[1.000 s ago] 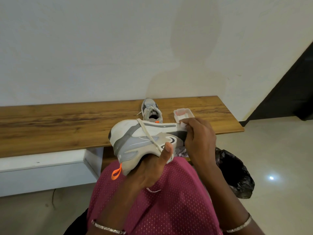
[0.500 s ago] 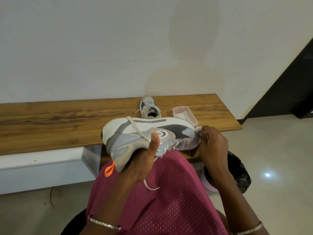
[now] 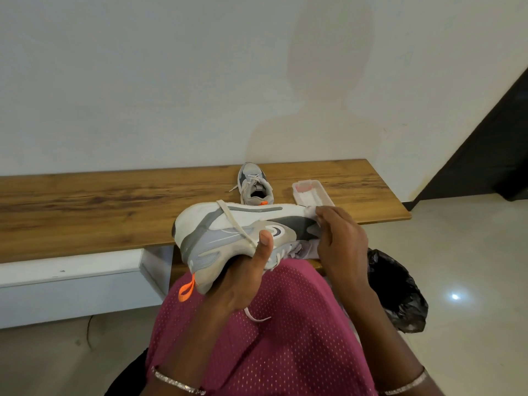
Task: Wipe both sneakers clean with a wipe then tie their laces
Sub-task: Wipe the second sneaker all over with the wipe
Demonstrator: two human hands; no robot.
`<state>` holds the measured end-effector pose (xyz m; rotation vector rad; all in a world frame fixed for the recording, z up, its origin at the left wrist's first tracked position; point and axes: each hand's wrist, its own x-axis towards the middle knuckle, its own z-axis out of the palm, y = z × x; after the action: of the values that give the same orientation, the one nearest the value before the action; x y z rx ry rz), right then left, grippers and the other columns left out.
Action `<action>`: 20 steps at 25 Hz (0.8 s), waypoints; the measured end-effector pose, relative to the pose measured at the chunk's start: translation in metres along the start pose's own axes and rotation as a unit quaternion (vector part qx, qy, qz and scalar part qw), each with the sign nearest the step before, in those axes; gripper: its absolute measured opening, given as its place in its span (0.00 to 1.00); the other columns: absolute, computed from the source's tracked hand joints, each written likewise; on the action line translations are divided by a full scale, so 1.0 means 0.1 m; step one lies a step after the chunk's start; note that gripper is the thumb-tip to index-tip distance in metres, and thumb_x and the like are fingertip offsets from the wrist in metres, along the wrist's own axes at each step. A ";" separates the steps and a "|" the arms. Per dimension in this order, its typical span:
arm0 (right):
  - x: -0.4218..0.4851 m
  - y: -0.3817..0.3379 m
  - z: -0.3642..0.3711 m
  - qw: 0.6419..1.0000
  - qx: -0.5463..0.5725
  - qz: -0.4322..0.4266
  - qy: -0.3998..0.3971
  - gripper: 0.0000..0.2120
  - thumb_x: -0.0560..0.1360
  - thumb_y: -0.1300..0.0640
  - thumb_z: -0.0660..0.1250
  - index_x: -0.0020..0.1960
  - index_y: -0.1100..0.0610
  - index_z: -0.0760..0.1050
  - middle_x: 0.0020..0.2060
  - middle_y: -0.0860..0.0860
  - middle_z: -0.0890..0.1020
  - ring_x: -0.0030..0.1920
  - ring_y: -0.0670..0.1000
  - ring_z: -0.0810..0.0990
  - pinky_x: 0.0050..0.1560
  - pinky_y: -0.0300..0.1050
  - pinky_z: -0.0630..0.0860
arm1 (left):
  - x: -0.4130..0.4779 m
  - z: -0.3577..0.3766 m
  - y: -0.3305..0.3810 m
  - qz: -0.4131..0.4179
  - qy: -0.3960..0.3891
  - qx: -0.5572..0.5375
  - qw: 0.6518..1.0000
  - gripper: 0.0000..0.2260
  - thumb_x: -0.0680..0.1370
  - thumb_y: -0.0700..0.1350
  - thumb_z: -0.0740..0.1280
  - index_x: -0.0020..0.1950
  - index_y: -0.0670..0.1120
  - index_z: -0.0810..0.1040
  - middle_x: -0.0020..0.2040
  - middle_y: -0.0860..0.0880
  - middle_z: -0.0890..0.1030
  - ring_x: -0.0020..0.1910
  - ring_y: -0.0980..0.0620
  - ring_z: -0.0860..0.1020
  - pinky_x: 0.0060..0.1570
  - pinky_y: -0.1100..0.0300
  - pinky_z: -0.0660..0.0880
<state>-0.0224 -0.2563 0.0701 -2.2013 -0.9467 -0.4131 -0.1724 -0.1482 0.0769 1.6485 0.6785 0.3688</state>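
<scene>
The sneaker (image 3: 243, 232) is held sideways above the lap, clasped by the left grip (image 3: 237, 284), so its midsole is offered to the wipe (image 3: 309, 210), seemingly pinched by the right grip (image 3: 341, 241); the other sneaker (image 3: 255, 185) is parked on the counter (image 3: 85, 212).

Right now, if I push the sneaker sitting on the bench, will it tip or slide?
Probably slides rather than tips: the sneaker stands upright on its flat sole on the smooth bench. Its untied lace looks floppy and would likely trail behind.
</scene>
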 end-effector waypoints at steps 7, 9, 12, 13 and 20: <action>-0.14 0.30 -0.05 0.995 -0.015 0.094 0.011 0.10 0.78 0.66 0.67 0.57 0.61 0.81 0.51 0.55 0.85 0.49 0.56 0.82 0.47 0.53 0.81 | 0.05 -0.01 0.05 0.027 -0.013 -0.032 0.999 0.51 0.61 0.87 0.48 0.61 0.50 0.82 0.60 0.41 0.81 0.67 0.47 0.76 0.72 0.45 0.68; -0.05 0.17 -0.07 0.995 -0.010 0.097 0.025 0.10 0.77 0.66 0.66 0.57 0.62 0.81 0.51 0.56 0.85 0.49 0.57 0.82 0.46 0.56 0.81 | 0.05 0.01 0.05 0.020 -0.022 -0.011 0.999 0.56 0.60 0.87 0.47 0.70 0.50 0.77 0.69 0.46 0.78 0.73 0.47 0.71 0.76 0.44 0.62; 0.09 -0.15 -0.08 0.997 -0.004 0.074 0.024 0.12 0.76 0.68 0.66 0.58 0.62 0.81 0.54 0.57 0.84 0.51 0.56 0.83 0.48 0.51 0.81 | 0.01 0.04 0.07 0.023 -0.021 0.011 0.999 0.50 0.57 0.88 0.44 0.69 0.63 0.71 0.73 0.59 0.71 0.76 0.57 0.65 0.79 0.51 0.56; 0.11 -0.28 -0.06 0.998 -0.007 0.052 0.016 0.13 0.75 0.69 0.67 0.58 0.61 0.82 0.55 0.56 0.84 0.50 0.55 0.83 0.47 0.47 0.81 | 0.00 0.05 0.06 0.022 -0.021 0.018 0.999 0.50 0.56 0.88 0.43 0.69 0.64 0.70 0.73 0.59 0.71 0.76 0.57 0.64 0.79 0.52 0.56; 0.10 -0.35 0.03 0.997 0.007 -0.063 -0.044 0.14 0.74 0.67 0.69 0.58 0.57 0.82 0.54 0.53 0.85 0.54 0.55 0.82 0.53 0.56 0.80 | 0.05 -0.02 -0.04 0.019 -0.009 0.005 1.000 0.52 0.61 0.87 0.45 0.73 0.58 0.72 0.74 0.56 0.73 0.75 0.57 0.66 0.78 0.49 0.60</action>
<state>-0.0408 -0.2320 0.0900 -2.1702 -1.1358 -0.3686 -0.1704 -0.1428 0.0732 1.6739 0.6368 0.3786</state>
